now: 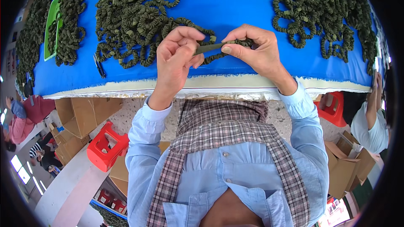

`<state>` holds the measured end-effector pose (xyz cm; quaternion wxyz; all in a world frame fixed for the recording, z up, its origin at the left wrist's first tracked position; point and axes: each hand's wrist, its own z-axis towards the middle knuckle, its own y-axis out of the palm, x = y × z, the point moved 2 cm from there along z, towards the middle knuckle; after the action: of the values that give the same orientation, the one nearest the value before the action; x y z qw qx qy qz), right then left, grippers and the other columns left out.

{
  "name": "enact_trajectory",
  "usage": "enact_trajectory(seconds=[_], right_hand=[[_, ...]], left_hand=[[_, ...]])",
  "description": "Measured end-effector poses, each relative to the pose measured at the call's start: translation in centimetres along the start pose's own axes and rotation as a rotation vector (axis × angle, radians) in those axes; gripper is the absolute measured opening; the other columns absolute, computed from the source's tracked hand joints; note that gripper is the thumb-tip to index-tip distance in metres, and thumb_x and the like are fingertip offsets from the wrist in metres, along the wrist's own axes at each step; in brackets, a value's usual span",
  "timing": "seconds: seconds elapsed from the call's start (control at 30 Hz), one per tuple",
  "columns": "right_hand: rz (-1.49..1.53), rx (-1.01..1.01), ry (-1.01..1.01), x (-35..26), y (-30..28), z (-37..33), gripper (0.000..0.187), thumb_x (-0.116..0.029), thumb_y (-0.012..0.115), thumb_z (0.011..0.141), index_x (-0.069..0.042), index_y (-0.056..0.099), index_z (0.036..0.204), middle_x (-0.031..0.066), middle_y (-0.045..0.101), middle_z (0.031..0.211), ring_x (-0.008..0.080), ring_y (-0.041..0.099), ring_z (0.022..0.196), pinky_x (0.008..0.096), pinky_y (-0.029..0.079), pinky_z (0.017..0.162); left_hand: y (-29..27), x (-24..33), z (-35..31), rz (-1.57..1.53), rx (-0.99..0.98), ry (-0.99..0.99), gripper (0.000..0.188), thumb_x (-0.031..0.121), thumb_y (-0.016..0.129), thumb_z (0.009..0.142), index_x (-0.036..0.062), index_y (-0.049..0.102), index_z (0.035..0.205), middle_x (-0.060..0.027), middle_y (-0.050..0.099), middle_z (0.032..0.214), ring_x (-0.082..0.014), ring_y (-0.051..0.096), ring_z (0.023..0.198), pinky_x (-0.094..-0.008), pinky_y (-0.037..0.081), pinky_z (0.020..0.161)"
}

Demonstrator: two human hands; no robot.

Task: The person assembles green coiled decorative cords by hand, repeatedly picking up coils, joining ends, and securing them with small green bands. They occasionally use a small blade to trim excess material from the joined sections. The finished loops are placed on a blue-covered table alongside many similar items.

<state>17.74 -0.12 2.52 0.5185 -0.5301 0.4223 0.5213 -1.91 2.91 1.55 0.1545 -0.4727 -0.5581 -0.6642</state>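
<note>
Over the near edge of the blue-covered table (235, 6), both my hands are on a dark green gathered fabric band (209, 48). A flat, smooth stretch of it runs between them, and its ruffled part continues by the right fingers. My left hand (173, 59) has its fingers closed at the left end of the flat stretch. Thumb and forefinger of my right hand (260, 51) pinch the band at the other end. Just behind the left hand lies a heap of similar ruffled loops (128, 14); part of the held band overlaps the heap in view.
Another heap of loops (322, 6) covers the right side. At left are a green tray (51, 21) and small dark snips (99, 66). Below the table stand red stools (107, 147) and cardboard boxes (86, 113). Other people (372, 122) are at both sides.
</note>
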Motion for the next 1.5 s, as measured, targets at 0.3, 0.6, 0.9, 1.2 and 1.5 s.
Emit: enact_trajectory(seconds=[0.3,0.6,0.9,1.2,1.5], right_hand=[[-0.095,-0.025,-0.025,0.0,-0.3,0.0,0.013,-0.011,0.076,0.079,-0.002,0.070,0.087,-0.0017,0.064,0.073,0.0018,0.050,0.061,0.0186,0.038,0.052],[-0.145,-0.022,-0.136,-0.2,-0.8,0.4,0.014,-0.008,0.077,0.077,-0.002,0.070,0.088,0.0018,0.067,0.077,0.0074,0.057,0.066,0.0223,0.044,0.058],[-0.218,-0.075,-0.316,-0.6,0.3,0.4,0.031,-0.006,0.074,0.077,-0.004,0.065,0.106,0.0062,0.068,0.094,0.0145,0.062,0.082,0.0249,0.048,0.074],[0.796,-0.074,0.229,0.7,0.4,0.3,0.029,-0.008,0.065,0.087,-0.003,0.050,0.112,0.0053,0.061,0.083,0.0119,0.056,0.073,0.0285,0.046,0.071],[0.740,-0.149,0.225,1.4,-0.2,0.6,0.017,-0.011,0.062,0.090,0.001,0.060,0.101,-0.0033,0.049,0.062,0.0029,0.041,0.056,0.0213,0.034,0.055]], left_hand=[[-0.1,0.1,-0.1,0.454,0.048,0.052,0.013,0.008,0.067,0.086,0.0016,0.062,0.077,0.0012,0.056,0.061,-0.0022,0.045,0.052,-0.0211,0.037,0.049],[-1.0,-0.1,-0.4,0.141,0.014,0.227,0.018,0.009,0.054,0.094,0.0054,0.051,0.076,0.0012,0.047,0.061,-0.0056,0.041,0.048,-0.0319,0.051,0.061],[1.2,-0.9,0.7,0.342,-0.170,-0.126,0.029,0.028,0.061,0.093,0.0029,0.048,0.094,-0.0027,0.054,0.069,-0.0062,0.053,0.058,-0.0232,0.052,0.059],[1.1,-1.0,0.4,-0.042,-0.041,0.008,0.009,-0.003,0.047,0.089,0.0039,0.042,0.087,-0.0023,0.045,0.074,-0.0068,0.038,0.052,-0.0274,0.039,0.048],[1.0,-0.8,0.1,0.003,-0.014,0.052,0.009,-0.004,0.044,0.087,0.0039,0.041,0.085,-0.0025,0.043,0.070,-0.0058,0.036,0.049,-0.0269,0.039,0.046]])
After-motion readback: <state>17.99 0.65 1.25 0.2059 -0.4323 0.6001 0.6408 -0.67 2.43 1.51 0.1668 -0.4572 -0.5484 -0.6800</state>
